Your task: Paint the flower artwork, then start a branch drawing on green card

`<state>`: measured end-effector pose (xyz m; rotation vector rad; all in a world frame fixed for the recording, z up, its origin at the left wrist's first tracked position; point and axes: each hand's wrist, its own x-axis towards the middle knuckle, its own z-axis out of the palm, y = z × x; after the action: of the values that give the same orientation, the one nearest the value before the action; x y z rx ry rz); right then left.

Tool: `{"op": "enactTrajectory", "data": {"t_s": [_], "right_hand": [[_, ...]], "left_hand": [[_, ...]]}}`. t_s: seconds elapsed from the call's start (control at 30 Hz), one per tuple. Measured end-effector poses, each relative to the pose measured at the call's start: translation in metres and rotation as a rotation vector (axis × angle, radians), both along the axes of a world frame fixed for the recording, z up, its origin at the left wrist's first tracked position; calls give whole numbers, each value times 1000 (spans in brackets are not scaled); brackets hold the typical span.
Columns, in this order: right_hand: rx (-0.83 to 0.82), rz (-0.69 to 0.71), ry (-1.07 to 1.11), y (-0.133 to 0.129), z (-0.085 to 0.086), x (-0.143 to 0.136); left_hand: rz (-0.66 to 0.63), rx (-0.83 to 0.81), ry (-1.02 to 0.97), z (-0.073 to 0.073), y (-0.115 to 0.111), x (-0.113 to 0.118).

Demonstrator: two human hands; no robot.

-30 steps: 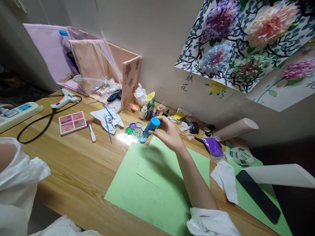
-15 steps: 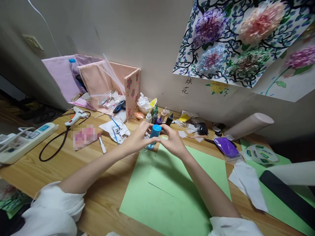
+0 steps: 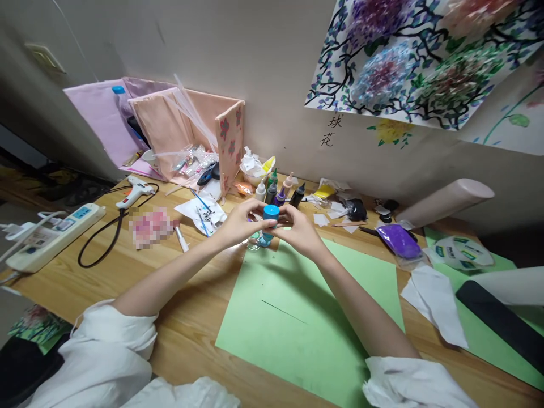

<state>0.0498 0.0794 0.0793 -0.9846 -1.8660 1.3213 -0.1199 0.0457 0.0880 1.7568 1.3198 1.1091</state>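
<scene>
Over the far edge of a green paper sheet [image 3: 272, 323], both of my hands close around a small blue bottle [image 3: 271, 213]. Its bright blue cap faces up, and a translucent blue lower part shows under my fingers. My left hand [image 3: 240, 224] grips the bottle from the left with thumb and fingertips. From the right side, my right hand [image 3: 300, 229] holds it the same way. Beside the bottle's base lies a small clear round item [image 3: 254, 243], partly hidden by my left hand. A thin dark line crosses the green sheet.
Several paint bottles [image 3: 279, 196] stand just behind my hands. At left are a glue gun [image 3: 136, 190], a power strip [image 3: 55, 238] and a pink box [image 3: 232, 144]. On the right lie a purple packet [image 3: 398, 241], a tape roll [image 3: 463, 252] and white paper [image 3: 436, 306].
The view has shifted slightly, so the desk things sit higher in the picture. The blue bottle looks more upright, with more of its lower part showing. Both hands keep their hold.
</scene>
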Motion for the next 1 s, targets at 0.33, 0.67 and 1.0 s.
{"op": "enactTrajectory", "data": {"t_s": [0.33, 0.67, 1.0], "right_hand": [[196, -13, -79, 0, -3, 1], [144, -64, 43, 8, -26, 6], [109, -102, 19, 8, -37, 2]], "left_hand": [[-127, -58, -71, -7, 1, 2], [-64, -65, -3, -16, 8, 22], [2, -73, -15, -33, 7, 20]]}}
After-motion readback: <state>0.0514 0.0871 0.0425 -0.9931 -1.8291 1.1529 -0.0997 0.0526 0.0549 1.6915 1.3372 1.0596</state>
